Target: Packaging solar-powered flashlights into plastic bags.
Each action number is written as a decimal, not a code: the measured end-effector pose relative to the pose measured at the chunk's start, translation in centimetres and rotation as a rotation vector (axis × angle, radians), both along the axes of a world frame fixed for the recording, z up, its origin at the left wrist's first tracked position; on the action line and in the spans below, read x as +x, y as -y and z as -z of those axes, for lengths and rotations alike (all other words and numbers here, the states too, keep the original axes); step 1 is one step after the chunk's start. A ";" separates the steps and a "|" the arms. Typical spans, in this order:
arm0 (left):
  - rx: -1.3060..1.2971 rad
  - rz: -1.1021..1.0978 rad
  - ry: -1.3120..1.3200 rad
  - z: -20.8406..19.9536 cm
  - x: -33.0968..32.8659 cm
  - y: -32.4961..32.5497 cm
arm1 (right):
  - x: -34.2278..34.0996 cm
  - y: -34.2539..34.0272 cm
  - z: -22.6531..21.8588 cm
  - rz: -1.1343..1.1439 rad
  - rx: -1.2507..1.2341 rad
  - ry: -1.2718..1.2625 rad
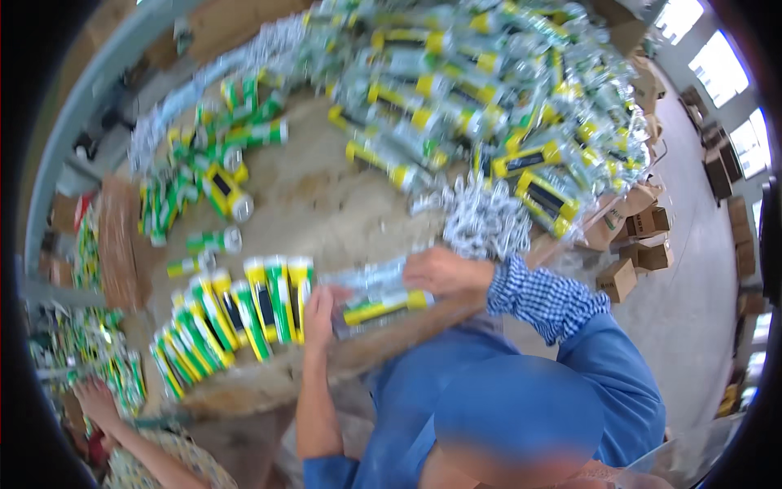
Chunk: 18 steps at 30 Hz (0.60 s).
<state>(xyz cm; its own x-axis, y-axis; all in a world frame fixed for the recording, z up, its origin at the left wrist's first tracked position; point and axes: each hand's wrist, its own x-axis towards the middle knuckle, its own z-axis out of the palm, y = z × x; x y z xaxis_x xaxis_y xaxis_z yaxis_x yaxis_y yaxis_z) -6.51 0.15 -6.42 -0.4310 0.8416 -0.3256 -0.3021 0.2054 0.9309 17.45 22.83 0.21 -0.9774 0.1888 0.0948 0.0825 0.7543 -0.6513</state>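
Observation:
At the table's front edge, two clear plastic packs lie side by side between my hands. The nearer clear pack (387, 308) has a yellow and black label; the farther clear pack (371, 279) shows no coloured label. My left hand (320, 314) is closed round their left end, somewhat blurred, beside a fanned row of green, white and yellow packs (262, 301). My right hand (440, 270) has curled fingers closed on the farther pack's right end. White cords or chains (489, 224) lie heaped just beyond my right hand.
A big pile of clear packs with yellow and black labels (481, 90) covers the far right of the table (285, 191). More green packs (204, 163) lie at the far left. Another person's hand (98, 403) is over packs at lower left. Cardboard boxes (617, 279) stand on the right floor.

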 end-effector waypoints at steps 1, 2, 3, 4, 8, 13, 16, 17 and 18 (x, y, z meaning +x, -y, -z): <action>0.012 -0.059 0.104 0.1 -0.2 -0.1 | 0.3 -0.9 -0.3 0.104 -0.134 -0.031; -0.012 -0.050 0.035 -0.1 -0.2 -0.4 | 0.6 -2.1 -0.8 0.196 -0.282 -0.059; -0.043 -0.039 -0.028 -0.2 0.2 -0.7 | 1.3 -4.1 -2.1 0.410 -0.412 -0.075; -0.022 -0.026 -0.067 -0.1 0.8 -1.2 | 2.6 -6.7 -4.1 0.633 -0.545 -0.094; -0.040 -0.014 -0.157 0.1 0.7 -1.3 | 3.4 -17.2 -14.7 0.917 -0.563 -0.766; -0.012 0.014 -0.185 0.1 2.3 -3.1 | 9.0 -34.3 -23.5 1.130 -0.084 -0.893; -0.020 -0.031 -0.253 -0.1 2.1 -2.6 | 5.9 -32.4 -23.3 1.234 -0.029 -1.153; -0.028 -0.058 -0.278 -0.2 2.1 -2.3 | 4.6 -30.1 -22.2 1.092 -0.094 -1.037; -0.044 -0.076 -0.369 -0.4 2.1 -1.7 | 2.8 -26.2 -19.7 0.950 -0.169 -0.899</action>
<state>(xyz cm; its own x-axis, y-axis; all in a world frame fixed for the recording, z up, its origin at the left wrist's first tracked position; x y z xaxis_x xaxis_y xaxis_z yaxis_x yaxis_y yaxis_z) -4.37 1.83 -6.06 -0.5868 0.7913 -0.1717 0.0359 0.2373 0.9708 20.28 49.03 19.95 -0.0672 0.8355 0.5454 0.0232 0.5478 -0.8363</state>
